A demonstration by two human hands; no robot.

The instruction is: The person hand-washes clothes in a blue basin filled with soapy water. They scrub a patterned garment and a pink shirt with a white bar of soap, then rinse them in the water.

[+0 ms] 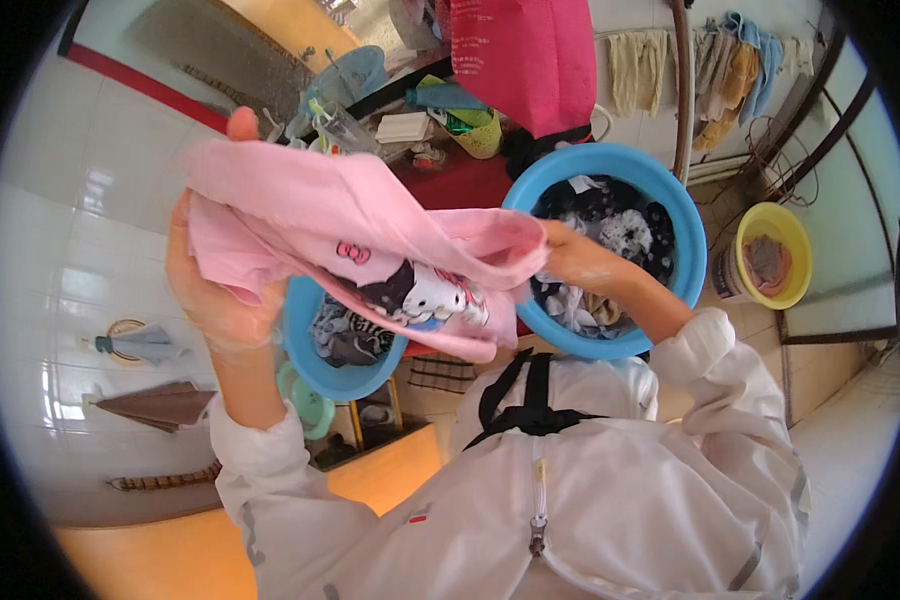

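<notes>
A pink garment [322, 199] with a printed white cat and a pink bow is stretched between my two hands. My left hand [225, 300] grips its left end, a thumb showing above the cloth. At the other end my right hand [574, 255] holds the edge, its fingers partly hidden by the fabric. Below the garment's right end stands a large blue basin [686, 300], with dark and light clothes [626, 232] in sudsy water. Partly covered by the garment, a smaller blue basin [341, 386] at the left holds dark patterned clothes [345, 334].
A pink bag [529, 60] hangs at the top, over a red counter [446, 184] with a yellow-green basket [482, 136] and a white soap dish [403, 127]. Far right is a yellow bucket [799, 274] with cloth inside. A green basin [311, 405] sits below the smaller blue one.
</notes>
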